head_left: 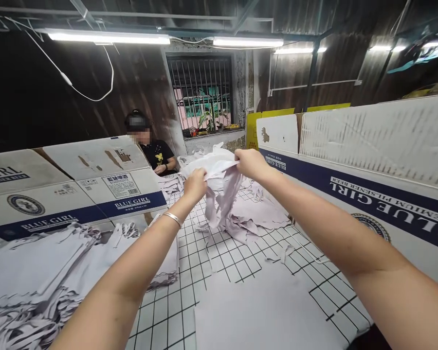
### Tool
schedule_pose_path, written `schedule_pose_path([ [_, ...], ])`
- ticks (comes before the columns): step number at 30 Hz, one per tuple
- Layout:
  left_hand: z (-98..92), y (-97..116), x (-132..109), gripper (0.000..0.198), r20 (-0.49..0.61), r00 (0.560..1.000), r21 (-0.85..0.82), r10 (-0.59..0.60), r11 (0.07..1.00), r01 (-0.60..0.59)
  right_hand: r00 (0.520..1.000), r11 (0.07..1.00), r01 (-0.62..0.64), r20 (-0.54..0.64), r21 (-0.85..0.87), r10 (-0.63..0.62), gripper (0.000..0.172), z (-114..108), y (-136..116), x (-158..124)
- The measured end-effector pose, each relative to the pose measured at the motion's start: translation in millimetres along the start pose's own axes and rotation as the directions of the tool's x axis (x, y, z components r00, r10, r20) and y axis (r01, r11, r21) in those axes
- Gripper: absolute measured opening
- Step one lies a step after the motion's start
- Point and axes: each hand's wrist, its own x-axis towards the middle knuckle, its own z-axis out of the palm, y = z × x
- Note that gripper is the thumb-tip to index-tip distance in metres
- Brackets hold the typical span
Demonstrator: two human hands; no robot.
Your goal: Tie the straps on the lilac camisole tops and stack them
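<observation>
Both my arms reach far forward over the grid-patterned table (237,262). My left hand (195,185), with a silver bangle on its wrist, is closed in a pinch on one edge of a pale lilac cloth piece (219,194). My right hand (251,164) grips the other end of the same cloth piece, which is stretched between the two hands. Its lower part hangs down with loose strips trailing onto a heap of similar pale cloth (255,214) on the table.
A stack of pale cloth pieces (58,272) lies at the left in front of white and blue cardboard boxes (76,194). A long cardboard box wall (368,165) runs along the right. A person in a black shirt (156,153) sits at the far end, near a barred window (202,95).
</observation>
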Motion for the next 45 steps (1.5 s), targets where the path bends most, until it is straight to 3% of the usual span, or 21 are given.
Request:
schedule_pose_path([
  [3, -4.9, -28.0, -8.7, 0.016, 0.17, 0.969, -0.004, -0.177, 0.984, 0.18, 0.993, 0.995, -0.092, 0.077, -0.036, 0.095, 0.014, -14.0, 28.0, 0.1],
  [6, -15.2, -48.9, -11.5, 0.017, 0.306, 0.915, -0.044, -0.262, 0.956, 0.288, 0.935, 0.979, -0.2, 0.292, -0.039, 0.203, 0.017, -16.4, 53.1, -2.2],
  [9, -28.4, -59.5, -10.5, 0.016, 0.467, 0.834, -0.095, -0.294, 0.921, 0.378, 0.844, 0.951, -0.307, 0.454, -0.024, 0.284, 0.021, -9.8, 71.3, -6.1],
  [12, -34.0, -65.4, -10.1, 0.018, 0.564, 0.776, -0.114, -0.283, 0.904, 0.413, 0.805, 0.926, -0.37, 0.523, 0.073, 0.28, 0.026, 2.0, 83.3, -10.1],
  [15, -24.1, -69.8, -14.8, 0.024, 0.571, 0.764, -0.079, -0.3, 0.906, 0.416, 0.782, 0.914, -0.395, 0.556, 0.091, 0.283, 0.027, 16.2, 89.2, -15.7],
  [18, -2.4, -72.8, -28.4, 0.032, 0.556, 0.769, -0.029, -0.316, 0.917, 0.398, 0.809, 0.93, -0.367, 0.503, 0.028, 0.304, 0.024, 33.5, 89.9, -27.1],
  [20, 12.4, -74.3, -41.9, 0.037, 0.6, 0.735, -0.002, -0.315, 0.919, 0.395, 0.818, 0.947, -0.321, 0.494, -0.032, 0.294, 0.021, 47.3, 90.0, -38.5],
  [22, 23.3, -75.6, -55.7, 0.039, 0.715, 0.641, -0.006, -0.28, 0.914, 0.406, 0.791, 0.958, -0.273, 0.545, -0.09, 0.277, 0.019, 61.5, 91.4, -51.0],
  [25, 29.7, -75.8, -69.1, 0.037, 0.894, 0.435, -0.134, -0.103, 0.866, 0.482, 0.743, 0.952, -0.248, 0.595, -0.182, 0.307, 0.016, 77.8, 93.9, -67.0],
  [26, 29.7, -74.4, -70.6, 0.037, 0.919, 0.394, -0.201, -0.023, 0.832, 0.517, 0.737, 0.95, -0.251, 0.601, -0.183, 0.311, 0.02, 80.9, 93.1, -71.0],
  [27, 28.9, -71.7, -70.7, 0.037, 0.924, 0.379, -0.27, 0.052, 0.791, 0.549, 0.734, 0.958, -0.256, 0.619, -0.13, 0.28, 0.027, 82.8, 90.5, -74.3],
  [29, 26.3, -62.4, -67.7, 0.037, 0.893, 0.417, -0.407, 0.167, 0.694, 0.594, 0.73, 0.952, -0.254, 0.679, 0.171, 0.073, 0.046, 84.7, 79.0, -79.6],
  [30, 24.7, -56.0, -65.1, 0.037, 0.87, 0.443, -0.47, 0.218, 0.637, 0.611, 0.723, 0.89, -0.247, 0.685, 0.382, -0.094, 0.053, 85.3, 70.4, -81.7],
  [32, 21.3, -41.6, -59.3, 0.035, 0.824, 0.487, -0.563, 0.291, 0.526, 0.637, 0.685, 0.658, -0.263, 0.616, 0.706, -0.388, 0.053, 87.7, 51.3, -84.9],
  [34, 16.9, -28.9, -54.4, 0.034, 0.796, 0.514, -0.606, 0.32, 0.441, 0.662, 0.636, 0.476, -0.349, 0.577, 0.807, -0.513, 0.04, 91.5, 36.9, -85.9],
  [36, 11.6, -22.0, -51.8, 0.031, 0.789, 0.516, -0.614, 0.333, 0.398, 0.682, 0.616, 0.361, -0.469, 0.591, 0.806, -0.521, 0.033, 94.6, 33.9, -84.2],
  [40, 4.0, -26.5, -53.6, 0.02, 0.788, 0.474, -0.614, 0.394, 0.446, 0.651, 0.737, 0.111, -0.573, 0.57, 0.812, -0.364, 0.034, 86.7, 56.8, -72.3],
  [42, 3.6, -31.8, -53.9, 0.02, 0.766, 0.508, -0.643, 0.393, 0.446, 0.623, 0.78, 0.11, -0.558, 0.566, 0.822, -0.268, 0.034, 73.8, 71.2, -63.3],
  [45, 3.2, -35.7, -45.9, 0.02, 0.715, 0.598, -0.699, 0.363, 0.395, 0.596, 0.826, 0.25, -0.521, 0.556, 0.816, -0.095, 0.034, 48.8, 87.5, -47.9],
])
